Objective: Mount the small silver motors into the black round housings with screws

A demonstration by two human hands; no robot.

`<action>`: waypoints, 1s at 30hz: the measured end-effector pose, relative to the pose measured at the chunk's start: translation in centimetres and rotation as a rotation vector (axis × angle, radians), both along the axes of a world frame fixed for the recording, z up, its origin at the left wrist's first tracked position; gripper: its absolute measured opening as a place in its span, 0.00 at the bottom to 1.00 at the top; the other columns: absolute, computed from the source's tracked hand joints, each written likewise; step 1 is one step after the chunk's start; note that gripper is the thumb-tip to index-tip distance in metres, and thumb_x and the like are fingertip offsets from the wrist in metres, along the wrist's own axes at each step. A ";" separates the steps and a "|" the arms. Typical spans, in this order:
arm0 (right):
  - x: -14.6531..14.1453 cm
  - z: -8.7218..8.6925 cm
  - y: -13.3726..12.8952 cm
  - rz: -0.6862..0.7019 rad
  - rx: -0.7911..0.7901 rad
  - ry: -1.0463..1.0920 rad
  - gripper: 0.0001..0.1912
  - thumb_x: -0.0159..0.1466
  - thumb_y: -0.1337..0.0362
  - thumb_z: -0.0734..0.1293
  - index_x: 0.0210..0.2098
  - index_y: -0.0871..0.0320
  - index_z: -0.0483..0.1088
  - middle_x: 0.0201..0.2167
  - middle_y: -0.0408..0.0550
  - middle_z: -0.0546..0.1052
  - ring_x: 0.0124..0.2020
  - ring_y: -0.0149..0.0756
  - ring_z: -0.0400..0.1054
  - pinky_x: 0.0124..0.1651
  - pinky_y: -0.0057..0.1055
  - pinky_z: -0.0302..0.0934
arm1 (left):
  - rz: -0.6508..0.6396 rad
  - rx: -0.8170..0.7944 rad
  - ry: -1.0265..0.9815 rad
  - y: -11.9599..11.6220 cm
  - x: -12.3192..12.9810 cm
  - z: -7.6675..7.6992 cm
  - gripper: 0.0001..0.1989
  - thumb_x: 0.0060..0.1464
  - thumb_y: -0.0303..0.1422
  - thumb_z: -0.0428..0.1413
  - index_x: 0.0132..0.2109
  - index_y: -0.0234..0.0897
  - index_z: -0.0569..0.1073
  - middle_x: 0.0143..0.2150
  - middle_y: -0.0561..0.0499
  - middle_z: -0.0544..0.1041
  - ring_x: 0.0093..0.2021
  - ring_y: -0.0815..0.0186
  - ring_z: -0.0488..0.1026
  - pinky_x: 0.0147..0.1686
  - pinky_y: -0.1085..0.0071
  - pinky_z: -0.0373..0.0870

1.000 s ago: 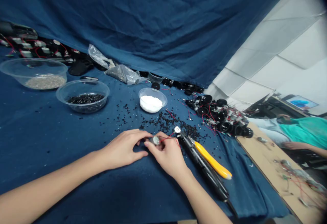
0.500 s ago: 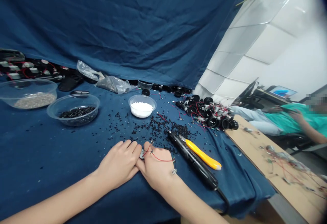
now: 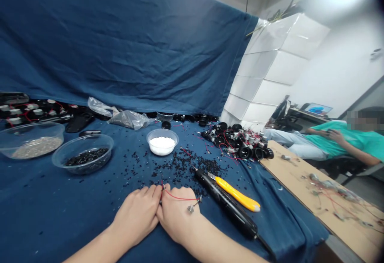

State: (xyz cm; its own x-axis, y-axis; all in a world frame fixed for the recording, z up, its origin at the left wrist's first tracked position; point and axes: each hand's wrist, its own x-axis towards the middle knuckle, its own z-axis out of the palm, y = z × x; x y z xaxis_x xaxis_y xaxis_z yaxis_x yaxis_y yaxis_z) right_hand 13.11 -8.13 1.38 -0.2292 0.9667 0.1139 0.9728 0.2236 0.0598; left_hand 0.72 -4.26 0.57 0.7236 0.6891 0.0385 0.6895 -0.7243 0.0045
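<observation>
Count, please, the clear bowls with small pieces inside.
3: bowl of greyish pieces, far left; bowl of black pieces, beside it; bowl of white pieces, near the middle. Others may be hidden at the back.

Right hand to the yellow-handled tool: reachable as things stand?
Probably yes. The yellow-handled tool lies near the right hand, its handle uncovered. The black tool lies between them, so the hand would likely go over it; a red wire lies across the hand's back.
</observation>
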 end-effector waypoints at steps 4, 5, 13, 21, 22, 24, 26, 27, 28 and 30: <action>0.2 0.1 -0.6 0.011 -0.026 -0.036 0.07 0.65 0.66 0.62 0.37 0.61 0.70 0.31 0.54 0.76 0.26 0.46 0.74 0.26 0.39 0.68 | 0.006 -0.030 0.006 -0.3 0.2 0.2 0.18 0.55 0.23 0.46 0.48 0.28 0.75 0.44 0.36 0.79 0.43 0.49 0.77 0.43 0.52 0.75; 0.2 0.2 -0.7 -0.002 -0.032 -0.043 0.07 0.65 0.66 0.62 0.36 0.62 0.70 0.30 0.54 0.75 0.26 0.46 0.74 0.26 0.39 0.68 | 0.008 -0.035 0.006 -0.4 0.2 0.3 0.18 0.55 0.23 0.46 0.48 0.28 0.75 0.45 0.36 0.79 0.43 0.48 0.77 0.43 0.51 0.75; 0.3 0.3 -0.7 0.029 -0.041 -0.091 0.10 0.68 0.65 0.59 0.39 0.62 0.70 0.30 0.53 0.75 0.26 0.44 0.73 0.26 0.37 0.67 | 0.030 -0.048 -0.009 -0.2 0.0 0.2 0.21 0.54 0.23 0.46 0.54 0.28 0.72 0.49 0.35 0.77 0.45 0.48 0.76 0.45 0.50 0.74; 0.9 0.4 -0.5 0.122 -0.028 -0.169 0.08 0.62 0.73 0.61 0.37 0.59 0.71 0.34 0.53 0.75 0.28 0.42 0.72 0.27 0.35 0.65 | -0.012 -0.065 -0.018 0.9 -0.1 0.7 0.17 0.53 0.25 0.47 0.49 0.32 0.72 0.42 0.41 0.79 0.41 0.49 0.78 0.39 0.54 0.76; 0.9 0.4 -0.6 0.124 -0.021 -0.174 0.09 0.62 0.73 0.61 0.38 0.59 0.71 0.34 0.53 0.75 0.28 0.42 0.72 0.27 0.35 0.65 | -0.024 -0.064 -0.016 0.9 -0.1 0.6 0.17 0.54 0.25 0.47 0.49 0.32 0.72 0.42 0.41 0.79 0.41 0.50 0.78 0.40 0.55 0.76; 0.8 0.3 -0.9 0.126 -0.003 -0.184 0.09 0.60 0.75 0.61 0.38 0.59 0.70 0.34 0.53 0.75 0.28 0.42 0.72 0.27 0.34 0.64 | -0.043 -0.053 -0.012 0.8 -0.1 0.6 0.16 0.55 0.25 0.47 0.49 0.32 0.72 0.43 0.41 0.79 0.42 0.51 0.78 0.41 0.57 0.76; 0.7 0.1 -1.1 0.120 0.018 -0.194 0.09 0.59 0.76 0.61 0.36 0.60 0.70 0.33 0.53 0.74 0.28 0.42 0.72 0.26 0.32 0.63 | -0.057 -0.029 -0.008 0.7 0.0 0.6 0.15 0.56 0.24 0.46 0.48 0.32 0.73 0.43 0.41 0.79 0.42 0.51 0.78 0.41 0.57 0.75; 0.7 0.0 -1.1 0.119 0.029 -0.200 0.09 0.59 0.76 0.61 0.36 0.61 0.70 0.33 0.54 0.74 0.28 0.42 0.72 0.26 0.32 0.63 | -0.063 -0.016 -0.005 0.7 0.0 0.6 0.15 0.57 0.24 0.47 0.47 0.31 0.73 0.43 0.40 0.79 0.42 0.50 0.78 0.41 0.56 0.75; 0.7 -0.2 -1.1 0.120 0.041 -0.206 0.09 0.59 0.76 0.60 0.36 0.61 0.69 0.33 0.55 0.74 0.28 0.42 0.71 0.27 0.33 0.62 | -0.068 -0.001 -0.003 0.8 0.0 0.6 0.14 0.57 0.25 0.47 0.47 0.31 0.73 0.42 0.39 0.78 0.41 0.49 0.78 0.40 0.55 0.75; 0.7 -0.5 -1.0 0.123 0.061 -0.219 0.10 0.59 0.77 0.60 0.35 0.62 0.69 0.32 0.55 0.73 0.29 0.42 0.71 0.28 0.33 0.62 | -0.078 0.022 0.001 0.9 0.0 0.7 0.13 0.57 0.25 0.48 0.46 0.30 0.73 0.41 0.38 0.78 0.40 0.49 0.78 0.39 0.55 0.75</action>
State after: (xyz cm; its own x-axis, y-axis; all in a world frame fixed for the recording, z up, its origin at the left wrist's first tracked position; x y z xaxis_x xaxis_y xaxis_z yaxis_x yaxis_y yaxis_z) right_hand 13.78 -9.13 0.86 -0.3707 0.9227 0.1058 0.9009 0.3295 0.2827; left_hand 0.71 -3.37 1.25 0.7752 0.6295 0.0523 0.6309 -0.7758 -0.0131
